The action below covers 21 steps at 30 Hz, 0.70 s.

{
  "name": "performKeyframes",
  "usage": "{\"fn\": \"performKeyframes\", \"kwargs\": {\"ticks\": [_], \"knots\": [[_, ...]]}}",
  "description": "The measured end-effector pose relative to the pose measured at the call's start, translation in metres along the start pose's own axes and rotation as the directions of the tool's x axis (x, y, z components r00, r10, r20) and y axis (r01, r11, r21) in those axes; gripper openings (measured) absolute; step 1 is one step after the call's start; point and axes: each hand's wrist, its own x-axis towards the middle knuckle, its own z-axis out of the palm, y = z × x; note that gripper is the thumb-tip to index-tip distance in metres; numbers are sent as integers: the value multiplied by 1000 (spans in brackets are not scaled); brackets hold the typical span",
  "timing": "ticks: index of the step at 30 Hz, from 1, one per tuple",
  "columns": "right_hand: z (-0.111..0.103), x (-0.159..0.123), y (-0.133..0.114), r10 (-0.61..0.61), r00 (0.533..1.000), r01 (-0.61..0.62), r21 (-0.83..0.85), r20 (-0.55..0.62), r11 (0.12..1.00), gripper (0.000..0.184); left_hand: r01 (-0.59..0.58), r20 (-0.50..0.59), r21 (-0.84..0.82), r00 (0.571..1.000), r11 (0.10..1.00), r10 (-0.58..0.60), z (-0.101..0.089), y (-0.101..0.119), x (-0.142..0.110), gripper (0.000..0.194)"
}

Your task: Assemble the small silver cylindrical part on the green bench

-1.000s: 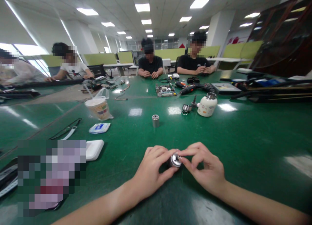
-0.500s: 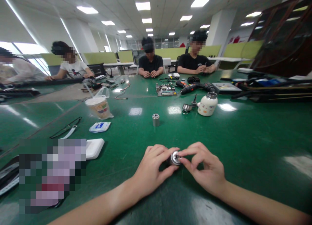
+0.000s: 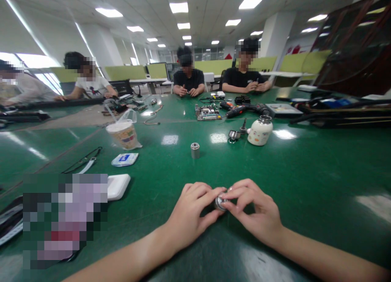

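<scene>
My left hand (image 3: 191, 213) and my right hand (image 3: 255, 213) meet low over the green table (image 3: 305, 180). Between their fingertips sits a small silver metal cylinder part (image 3: 219, 202), mostly covered by the fingers. My left hand wraps round its body. Thumb and forefinger of my right hand pinch its end face. A second small grey metal cylinder (image 3: 194, 150) stands upright on the table farther out, apart from both hands.
A white jar (image 3: 259, 131) with a metal ring part (image 3: 233, 135) beside it stands at right. A wrapped paper cup (image 3: 124, 134), a blue-white packet (image 3: 124, 159) and a white case (image 3: 117, 186) lie at left. Circuit board (image 3: 207, 112), drill (image 3: 238, 110) and several seated people are beyond.
My right fingers have closed further over the end of the silver part, hiding more of it. Both hands stay in the same place on the table.
</scene>
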Motion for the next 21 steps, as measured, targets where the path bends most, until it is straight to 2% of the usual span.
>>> {"fn": "performKeyframes", "kwargs": {"ticks": [11,16,18,21], "knots": [[0,2,-1,-39,999,39,-22,-21,999,26,-29,-11,29,1000,999,30,0,2,0,40],[0,0,-2,-75,989,74,-14,-125,997,30,2,-2,15,1000,1000,-2,0,2,-1,41],[0,-1,0,-45,989,40,-42,-140,998,30,37,-4,0,999,999,-37,0,2,-1,39],[-1,1,8,136,985,-149,-133,-104,980,24,98,2,-21,995,995,-98,-1,2,0,36]]}}
